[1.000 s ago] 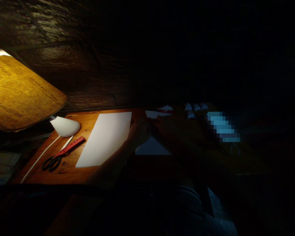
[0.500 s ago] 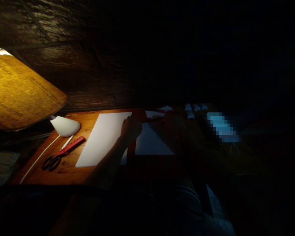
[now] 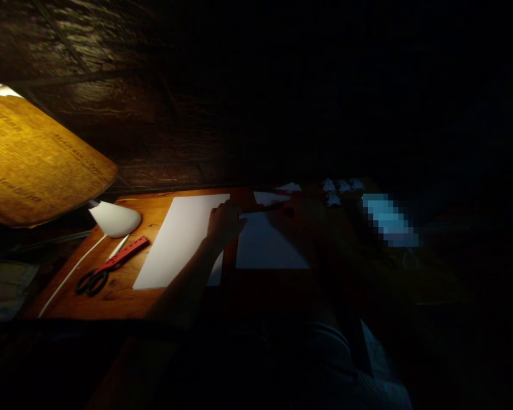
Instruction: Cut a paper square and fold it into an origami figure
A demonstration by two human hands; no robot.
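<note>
A white sheet of paper (image 3: 267, 245) lies in the middle of the wooden table. My left hand (image 3: 224, 221) is closed at its far left corner, fingers curled and thumb tip at the paper's edge. Deep shadow covers my right hand (image 3: 298, 212), which is at the far right part of the same sheet; its fingers are too dark to make out. Left of the sheet rests a larger stack of white paper (image 3: 177, 239), partly under my left forearm. Beyond the hands are a smaller piece of white paper (image 3: 265, 198) and another folded white piece (image 3: 290, 187).
A lamp with a yellow printed shade (image 3: 43, 165) and white base (image 3: 117, 219) stands at the left. Near it lie black-handled scissors (image 3: 92, 282), a red perforated strip (image 3: 126, 253) and a white pen-like stick (image 3: 118, 247). Several small folded papers (image 3: 334, 198) and a blurred bright rectangle (image 3: 389, 219) are rightward.
My left hand has shifted slightly left, uncovering more of the sheet's far corner. My right hand has moved a little at the far edge. The view has shifted very slightly.
</note>
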